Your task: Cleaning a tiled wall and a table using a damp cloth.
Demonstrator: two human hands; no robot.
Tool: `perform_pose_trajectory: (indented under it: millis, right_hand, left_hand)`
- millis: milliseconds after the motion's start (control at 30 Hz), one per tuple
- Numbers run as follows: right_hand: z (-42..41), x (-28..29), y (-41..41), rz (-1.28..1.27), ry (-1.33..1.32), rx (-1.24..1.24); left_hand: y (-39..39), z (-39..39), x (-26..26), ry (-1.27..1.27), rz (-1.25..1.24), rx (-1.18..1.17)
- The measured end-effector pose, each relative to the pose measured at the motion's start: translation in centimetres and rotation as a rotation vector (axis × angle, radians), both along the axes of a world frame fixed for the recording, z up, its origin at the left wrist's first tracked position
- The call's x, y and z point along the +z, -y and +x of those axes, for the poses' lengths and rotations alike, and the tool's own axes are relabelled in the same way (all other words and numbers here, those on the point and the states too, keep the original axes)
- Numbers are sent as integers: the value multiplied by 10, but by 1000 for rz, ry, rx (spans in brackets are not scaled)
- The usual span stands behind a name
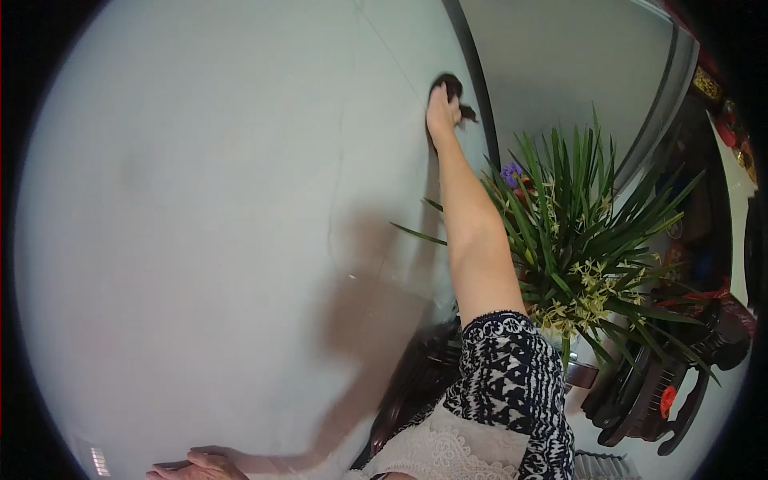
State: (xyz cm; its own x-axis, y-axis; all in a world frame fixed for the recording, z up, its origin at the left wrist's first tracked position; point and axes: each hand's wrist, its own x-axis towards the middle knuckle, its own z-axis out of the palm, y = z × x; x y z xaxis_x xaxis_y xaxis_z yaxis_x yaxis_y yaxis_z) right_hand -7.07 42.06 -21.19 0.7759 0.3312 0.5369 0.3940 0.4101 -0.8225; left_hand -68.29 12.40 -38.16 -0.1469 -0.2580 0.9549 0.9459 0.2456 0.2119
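Observation:
My right arm reaches far up along a pale, smooth wall [228, 198]. In my right hand [443, 114] is a dark cloth [449, 84], pressed to the wall close to a dark curved edge strip [480, 90]. Part of the cloth pokes out beside the fingers, and the rest is hidden under the hand. Low on the left, my left hand [201, 468] rests against or very near the wall with nothing in it. The bottom of the picture cuts off its wrist.
Right of my arm stands a leafy potted plant [570, 198] with pale yellow blossoms [591, 288] and a purple flower [512, 174]. A dark wooden chair [654, 384] is at lower right. Dark glossy furniture [414, 372] lies beneath my arm. A thin crack [384, 42] crosses the wall.

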Motion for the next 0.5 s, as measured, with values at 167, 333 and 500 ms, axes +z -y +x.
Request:
perform_pose_trajectory:
  millis: [167,333,500]
  right_hand:
    - [54,3,1,-168,-402,27]
    - [27,7,7,-289,-429,-74]
    - [-57,0,10,-197,-206,-218]
  left_hand:
    - [-43,63,82,-94,-15,-44]
    - [-121,85,123,-165,-19,-179]
    - [-177,134,154,-174,9,-307]
